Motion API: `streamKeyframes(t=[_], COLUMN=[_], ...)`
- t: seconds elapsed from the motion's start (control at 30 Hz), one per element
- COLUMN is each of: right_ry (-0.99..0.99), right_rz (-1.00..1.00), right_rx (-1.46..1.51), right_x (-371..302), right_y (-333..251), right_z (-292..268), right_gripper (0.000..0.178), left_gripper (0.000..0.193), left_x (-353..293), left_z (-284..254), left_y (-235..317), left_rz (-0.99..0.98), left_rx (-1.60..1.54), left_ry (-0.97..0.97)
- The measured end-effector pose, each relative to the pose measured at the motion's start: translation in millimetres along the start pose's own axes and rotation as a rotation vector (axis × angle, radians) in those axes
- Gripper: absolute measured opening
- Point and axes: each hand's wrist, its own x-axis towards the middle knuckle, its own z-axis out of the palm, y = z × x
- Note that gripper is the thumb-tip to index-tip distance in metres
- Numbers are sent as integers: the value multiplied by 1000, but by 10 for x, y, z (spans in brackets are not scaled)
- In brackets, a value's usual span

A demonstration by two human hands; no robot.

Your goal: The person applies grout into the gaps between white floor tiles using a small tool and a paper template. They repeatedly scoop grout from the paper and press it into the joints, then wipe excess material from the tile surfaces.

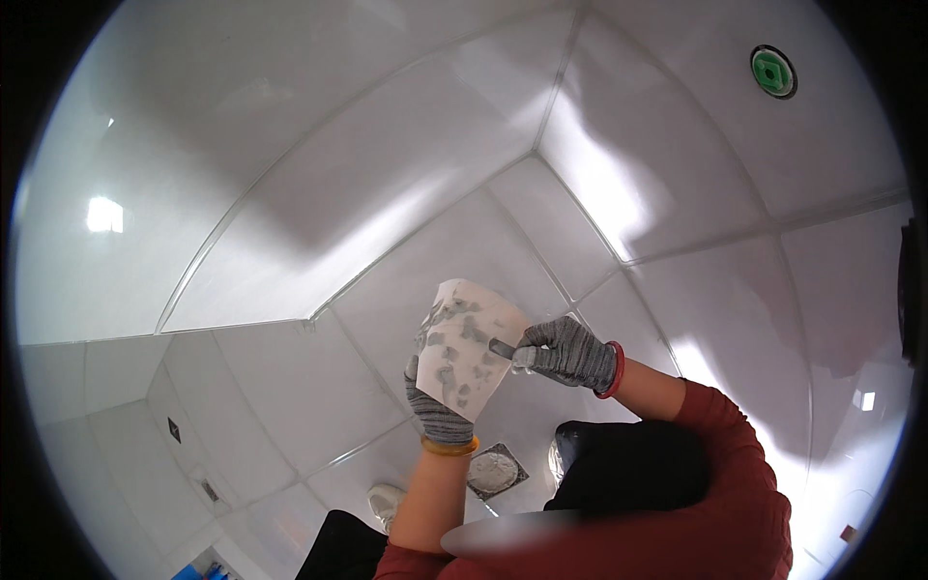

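Note:
My left hand (440, 418), in a grey knit glove with a yellow cuff, grips a white sheet (471, 350) from its left and lower side. Grey smears and dabs of paste cover much of the sheet, which is tilted toward me. In my right hand (570, 352), gloved in grey with a red cuff, is a small flat dark scraper (501, 348). Its end lies over the right part of the sheet, at the smears. The left fingers are mostly hidden behind the sheet. The right fingers are closed around the scraper.
Large glossy pale tiles cover the walls (406, 184) and floor (261, 396). A square floor drain (497, 471) lies below my hands, near my shoe (385, 503). High on the right wall is a round green fitting (773, 72). Blue items (201, 572) show at the lower left.

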Motion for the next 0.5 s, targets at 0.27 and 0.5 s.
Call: streamKeyframes(t=[0.27, 0.5], right_ry=[0, -144], right_rz=[-40, 6], right_rx=[90, 193], right_x=[98, 131], right_y=[334, 527], right_z=[2, -73], right_gripper=[27, 28], left_gripper=[55, 50], left_x=[49, 44], left_z=[23, 17], left_y=[-129, -174], left_rz=[41, 114], left_rx=[83, 355], left_ry=[18, 73])
